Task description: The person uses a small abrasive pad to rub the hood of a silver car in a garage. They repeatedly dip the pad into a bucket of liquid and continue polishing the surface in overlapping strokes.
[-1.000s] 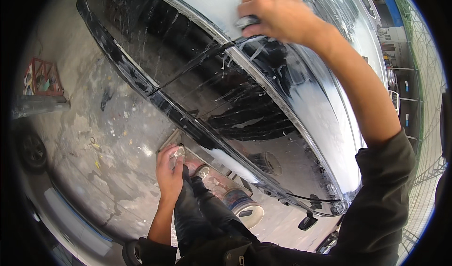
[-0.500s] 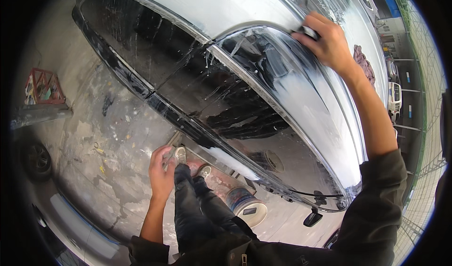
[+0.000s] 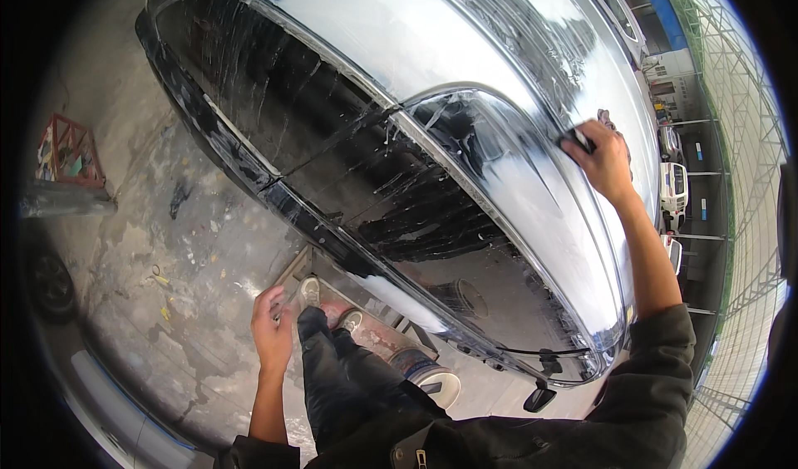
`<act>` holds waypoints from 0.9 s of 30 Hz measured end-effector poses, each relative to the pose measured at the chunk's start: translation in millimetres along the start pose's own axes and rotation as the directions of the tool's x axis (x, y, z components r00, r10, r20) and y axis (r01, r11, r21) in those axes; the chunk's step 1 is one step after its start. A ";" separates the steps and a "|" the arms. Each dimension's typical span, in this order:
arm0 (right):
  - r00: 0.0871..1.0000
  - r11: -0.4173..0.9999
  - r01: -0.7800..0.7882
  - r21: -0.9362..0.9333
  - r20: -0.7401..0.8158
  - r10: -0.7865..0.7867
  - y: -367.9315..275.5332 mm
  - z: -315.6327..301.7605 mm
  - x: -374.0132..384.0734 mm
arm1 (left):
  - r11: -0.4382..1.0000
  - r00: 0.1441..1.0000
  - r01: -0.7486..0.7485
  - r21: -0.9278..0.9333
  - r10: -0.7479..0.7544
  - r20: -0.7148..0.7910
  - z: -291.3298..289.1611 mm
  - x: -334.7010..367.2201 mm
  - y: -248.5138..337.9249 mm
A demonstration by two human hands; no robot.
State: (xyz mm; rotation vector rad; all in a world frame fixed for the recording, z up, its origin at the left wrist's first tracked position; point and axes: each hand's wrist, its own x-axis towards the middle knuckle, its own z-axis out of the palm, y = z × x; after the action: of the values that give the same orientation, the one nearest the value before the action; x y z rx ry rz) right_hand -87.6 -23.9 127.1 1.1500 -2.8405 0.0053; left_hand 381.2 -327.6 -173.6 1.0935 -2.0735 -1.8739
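Note:
My right hand [image 3: 604, 162] is closed on a small dark block [image 3: 578, 142], pressed to the car's roof along its long groove. The car [image 3: 432, 20] has a white and black mottled roof with wet, milky streaks. Its dark side windows [image 3: 332, 153] carry drips and smears. My left hand [image 3: 272, 328] hangs low beside the car, fingers loosely curled and apart from the thumb, touching nothing. A crumpled dark cloth [image 3: 608, 120] on the roof shows just past my right hand, partly hidden by it.
I stand on a low platform [image 3: 293, 271] beside the car. A bucket [image 3: 440, 386] with a dark flat piece on its rim stands near my feet. A red metal frame [image 3: 71, 149] and another car [image 3: 116, 402] are to the left. Parked vehicles [image 3: 673, 195] line the right.
My right hand has slid along the roof groove toward the right and nearer me, with the block in it. My left hand has dropped slightly lower. The whole view has shifted a little.

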 end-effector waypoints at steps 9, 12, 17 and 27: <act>0.890 0.884 0.414 -0.215 -0.109 -0.443 -115.7 78.0 69.6 | 1.000 0.999 -0.011 0.011 0.012 -0.031 -29.0 -1.1 15.8; 0.837 0.840 0.484 -0.245 -0.149 -0.526 -109.6 90.6 64.9 | 0.998 0.999 0.009 0.059 -0.006 -0.043 -34.0 -0.7 17.4; 0.830 0.835 0.460 -0.301 -0.188 -0.525 -133.3 101.6 60.5 | 0.998 0.998 -0.050 0.042 0.049 0.036 -5.2 12.2 27.7; 0.926 0.996 -0.069 0.064 -0.366 0.088 -48.3 74.9 -84.8 | 0.895 0.887 -0.407 0.183 0.340 0.311 56.7 50.4 154.3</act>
State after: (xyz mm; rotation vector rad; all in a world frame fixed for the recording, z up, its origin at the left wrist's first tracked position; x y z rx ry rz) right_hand 1.4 -2.1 45.0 0.9251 -2.5588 0.2697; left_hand 249.6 -317.6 -63.3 0.4266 -2.4994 -1.6806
